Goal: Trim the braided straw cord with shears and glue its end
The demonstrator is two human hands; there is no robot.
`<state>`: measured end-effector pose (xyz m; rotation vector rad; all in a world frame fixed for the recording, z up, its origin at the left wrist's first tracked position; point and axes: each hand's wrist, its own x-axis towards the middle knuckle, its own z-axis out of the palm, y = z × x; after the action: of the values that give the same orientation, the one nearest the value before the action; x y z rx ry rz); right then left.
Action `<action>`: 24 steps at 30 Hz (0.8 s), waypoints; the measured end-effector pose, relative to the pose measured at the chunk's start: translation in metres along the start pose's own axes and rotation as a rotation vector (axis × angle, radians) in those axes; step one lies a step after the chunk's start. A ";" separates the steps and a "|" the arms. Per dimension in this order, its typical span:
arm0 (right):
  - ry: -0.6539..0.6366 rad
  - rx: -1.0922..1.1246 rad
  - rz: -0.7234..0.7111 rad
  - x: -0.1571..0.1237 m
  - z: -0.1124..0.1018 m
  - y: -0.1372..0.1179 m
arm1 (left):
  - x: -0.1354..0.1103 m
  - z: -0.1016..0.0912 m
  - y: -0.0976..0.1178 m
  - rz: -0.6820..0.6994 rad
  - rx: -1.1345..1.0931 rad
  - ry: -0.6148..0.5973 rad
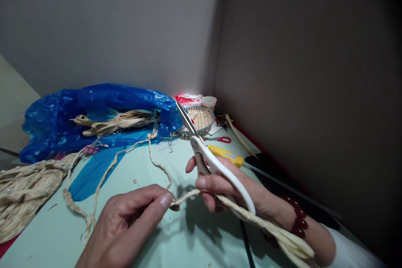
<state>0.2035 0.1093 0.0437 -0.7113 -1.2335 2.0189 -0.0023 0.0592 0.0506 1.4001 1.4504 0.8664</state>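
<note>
My left hand [132, 222] pinches the end of a twisted straw cord [185, 197] between thumb and forefinger, low in the middle of the view. My right hand [226, 188] grips white-handled scissors [204, 150], blades closed and pointing up and away. The same hand also holds the thicker run of the cord [270, 228], which trails off to the lower right past a dark red bead bracelet [297, 220] on that wrist. A thin braided strand [125, 155] snakes across the pale green table [176, 243] toward the left.
A blue plastic bag [94, 113] with a tied straw bundle [119, 121] lies at the back left. A woven straw piece [21, 192] sits at the left edge. A small woven basket [201, 119], a cup [209, 102], red-handled scissors [220, 139] and a yellow-handled tool [224, 155] crowd the back corner by the walls.
</note>
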 end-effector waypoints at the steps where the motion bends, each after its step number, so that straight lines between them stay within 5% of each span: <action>1: 0.004 -0.007 0.003 0.000 0.000 0.000 | 0.000 -0.001 0.000 -0.030 -0.041 -0.021; 6: 0.012 -0.018 0.015 0.002 -0.001 0.000 | 0.003 0.000 0.000 -0.198 -0.268 -0.137; 14: -0.001 -0.006 -0.009 0.004 -0.005 0.003 | 0.009 0.003 0.002 -0.236 -0.595 -0.193; 24: 0.024 0.033 0.023 0.002 -0.003 0.006 | 0.007 -0.006 0.000 -0.146 -0.267 0.004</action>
<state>0.2031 0.1104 0.0362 -0.7354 -1.1804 2.0390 -0.0074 0.0672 0.0512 1.0819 1.3653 0.9313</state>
